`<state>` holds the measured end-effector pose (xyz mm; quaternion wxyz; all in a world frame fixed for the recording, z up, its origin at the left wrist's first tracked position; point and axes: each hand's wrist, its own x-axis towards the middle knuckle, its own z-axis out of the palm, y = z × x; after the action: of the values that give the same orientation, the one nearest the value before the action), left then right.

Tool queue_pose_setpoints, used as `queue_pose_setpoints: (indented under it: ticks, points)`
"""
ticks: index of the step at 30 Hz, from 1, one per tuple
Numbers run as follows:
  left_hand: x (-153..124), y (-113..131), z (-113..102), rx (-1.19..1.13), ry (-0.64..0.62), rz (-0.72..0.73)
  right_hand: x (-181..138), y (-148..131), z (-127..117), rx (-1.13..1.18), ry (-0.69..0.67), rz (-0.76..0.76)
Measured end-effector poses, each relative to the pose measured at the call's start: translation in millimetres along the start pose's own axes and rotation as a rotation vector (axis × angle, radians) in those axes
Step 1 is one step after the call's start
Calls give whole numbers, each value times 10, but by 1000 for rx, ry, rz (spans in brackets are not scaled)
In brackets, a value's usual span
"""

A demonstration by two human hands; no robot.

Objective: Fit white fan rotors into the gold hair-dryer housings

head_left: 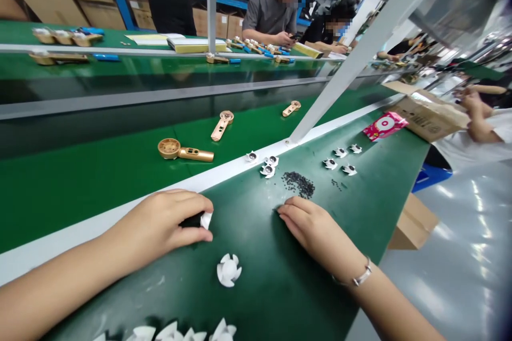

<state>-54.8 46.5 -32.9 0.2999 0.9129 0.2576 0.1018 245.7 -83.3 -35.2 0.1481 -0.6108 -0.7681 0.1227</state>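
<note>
My left hand [176, 218] is closed, thumb and fingers gripping a small white fan blade [206, 220]; a black area shows between the fingers behind it. My right hand [308, 224] is pinched just above the green bench top, and whatever is between its fingertips is too small to make out. Right beyond those fingertips lies a pile of tiny black parts [300, 184]. Between my forearms sits a loose white fan blade [229, 270]. More white fan blades [176, 332] lie along the bottom edge, partly cut off.
White fan blades with dark centres [268, 170] stand beyond the pile, with several more [340, 153] to the right. Gold fan housings [196, 154] lie on the green belt. A slanted grey post [360, 48], pink box [385, 125] and carton [432, 114] stand farther off. Co-workers sit across.
</note>
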Motion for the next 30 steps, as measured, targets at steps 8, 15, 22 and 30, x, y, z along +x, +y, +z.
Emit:
queue_pose_setpoints:
  ticks: [8, 15, 22, 30]
  points:
    - [7, 103, 33, -567, -32, -163, 224, -177, -19, 20, 15, -22]
    - [-94, 406, 103, -1280, 43, -237, 328, -961, -44, 647, 84, -88]
    - [-127, 478, 46, -1234, 97, -235, 435, -1104, -31, 647, 86, -89]
    - [-100, 507, 51, -1334, 112, -280, 376, -1083, -79, 553, 107, -119]
